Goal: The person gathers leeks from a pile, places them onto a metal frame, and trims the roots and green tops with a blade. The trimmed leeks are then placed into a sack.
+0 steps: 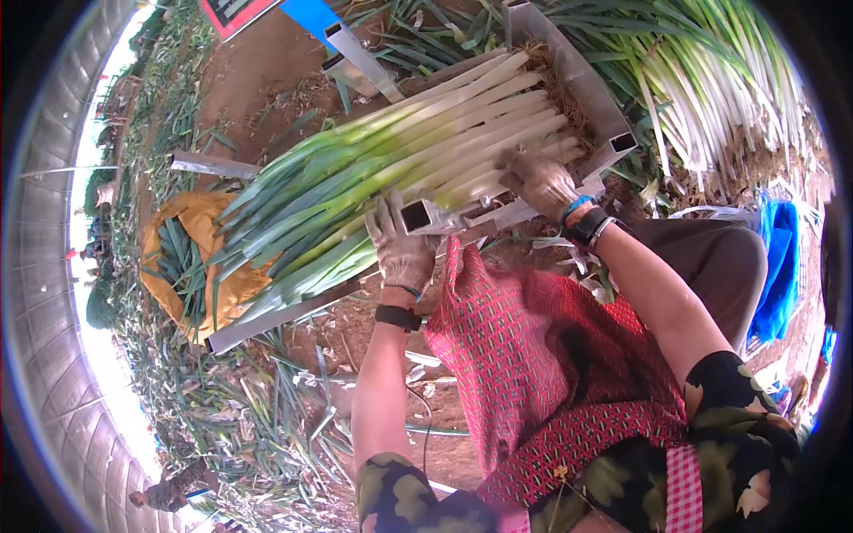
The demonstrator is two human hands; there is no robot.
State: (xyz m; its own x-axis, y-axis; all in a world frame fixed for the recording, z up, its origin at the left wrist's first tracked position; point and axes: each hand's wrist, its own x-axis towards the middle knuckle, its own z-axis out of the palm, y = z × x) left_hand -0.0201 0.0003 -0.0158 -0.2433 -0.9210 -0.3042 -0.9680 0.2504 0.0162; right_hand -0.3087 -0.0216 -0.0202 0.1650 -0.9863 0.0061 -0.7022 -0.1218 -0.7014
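Long green onions (426,142) lie side by side in a metal frame (569,62), white root ends at the right and green leaves at the left. The leaf tips reach into a yellow bag (213,240). My left hand (400,240), gloved, rests with fingers apart on the near edge of the leaves, beside a square metal post (421,216). My right hand (539,180), also gloved, is at the white stalks near the roots; its fingers are bent and their tips are hard to make out.
A big pile of green onions (711,89) lies at the upper right. Blue plastic (777,266) is at the right. Cut leaves (258,426) litter the ground at the lower left. Another person (169,490) is far off at the lower left.
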